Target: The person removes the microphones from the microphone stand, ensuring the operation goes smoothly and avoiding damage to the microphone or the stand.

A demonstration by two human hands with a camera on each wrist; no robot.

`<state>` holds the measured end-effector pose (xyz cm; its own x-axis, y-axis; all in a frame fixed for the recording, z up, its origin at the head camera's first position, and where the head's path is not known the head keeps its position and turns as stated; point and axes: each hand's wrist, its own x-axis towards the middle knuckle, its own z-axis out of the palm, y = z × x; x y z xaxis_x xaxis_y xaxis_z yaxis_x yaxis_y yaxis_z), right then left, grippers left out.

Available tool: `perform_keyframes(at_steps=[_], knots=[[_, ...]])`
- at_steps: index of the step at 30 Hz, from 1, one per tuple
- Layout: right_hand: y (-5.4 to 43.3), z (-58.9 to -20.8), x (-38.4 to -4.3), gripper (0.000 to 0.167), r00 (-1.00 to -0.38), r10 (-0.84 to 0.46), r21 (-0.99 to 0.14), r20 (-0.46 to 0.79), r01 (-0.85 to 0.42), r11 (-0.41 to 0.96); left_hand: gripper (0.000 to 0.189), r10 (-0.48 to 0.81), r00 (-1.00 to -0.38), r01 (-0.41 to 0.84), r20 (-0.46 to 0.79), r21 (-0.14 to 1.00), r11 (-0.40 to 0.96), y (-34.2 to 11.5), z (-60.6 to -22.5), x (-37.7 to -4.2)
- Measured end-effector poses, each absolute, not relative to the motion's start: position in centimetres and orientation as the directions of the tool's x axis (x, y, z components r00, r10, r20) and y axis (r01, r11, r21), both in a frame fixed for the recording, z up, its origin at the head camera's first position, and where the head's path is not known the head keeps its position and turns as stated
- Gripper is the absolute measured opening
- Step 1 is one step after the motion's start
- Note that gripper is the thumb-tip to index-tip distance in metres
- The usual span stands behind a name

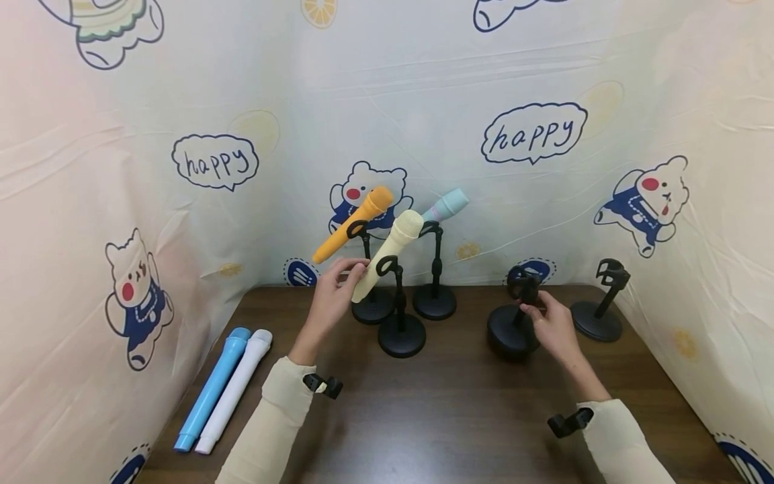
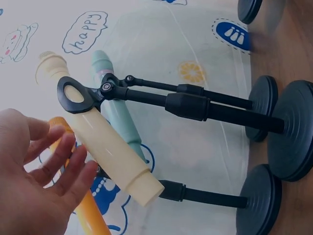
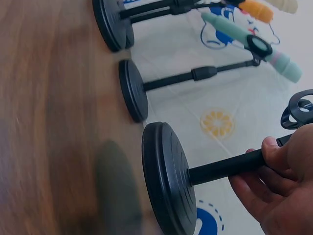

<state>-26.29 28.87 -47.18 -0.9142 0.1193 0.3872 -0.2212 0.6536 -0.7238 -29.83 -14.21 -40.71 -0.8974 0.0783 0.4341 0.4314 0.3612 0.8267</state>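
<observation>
My left hand [image 1: 329, 296] is at the lower end of a cream microphone [image 1: 396, 242], its fingers loosely bent and not wrapped round it. That microphone leans in the ring clip of a black desk stand [image 1: 402, 336]. In the left wrist view, the fingers [image 2: 73, 171] lie beside the cream barrel [image 2: 115, 149]. Farther right, my right hand [image 1: 555, 329] grips the upright of another black microphone stand [image 1: 504, 329], whose clip holds no microphone. The right wrist view shows thumb and fingers round the pole [image 3: 225, 165], with the round base [image 3: 168, 178] over a shadow on the table.
Behind the cream microphone, an orange microphone [image 1: 351, 225] and a teal microphone [image 1: 450, 204] rest in stands. One more stand [image 1: 596, 321] is at the far right. Blue [image 1: 214, 386] and white [image 1: 236, 390] microphones lie on the left of the brown table [image 1: 447, 417]. A printed cloth surrounds it.
</observation>
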Motion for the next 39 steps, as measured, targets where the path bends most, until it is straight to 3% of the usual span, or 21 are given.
perform_keyframes(at_steps=[14, 39], knots=[[32.9, -47.8, -28.5, 0.024, -0.933, 0.135, -0.706, 0.333, -0.152, 0.692, 0.048, 0.209, -0.9, 0.435, 0.382, 0.814, 0.386, -13.3, -40.4, -30.9], [37.0, -49.5, -31.3, 0.029, -0.958, 0.185, -0.736, 0.221, -0.039, 0.676, 0.044, 0.211, -0.905, 0.425, 0.37, 0.821, 0.383, -12.7, -40.2, -31.1]])
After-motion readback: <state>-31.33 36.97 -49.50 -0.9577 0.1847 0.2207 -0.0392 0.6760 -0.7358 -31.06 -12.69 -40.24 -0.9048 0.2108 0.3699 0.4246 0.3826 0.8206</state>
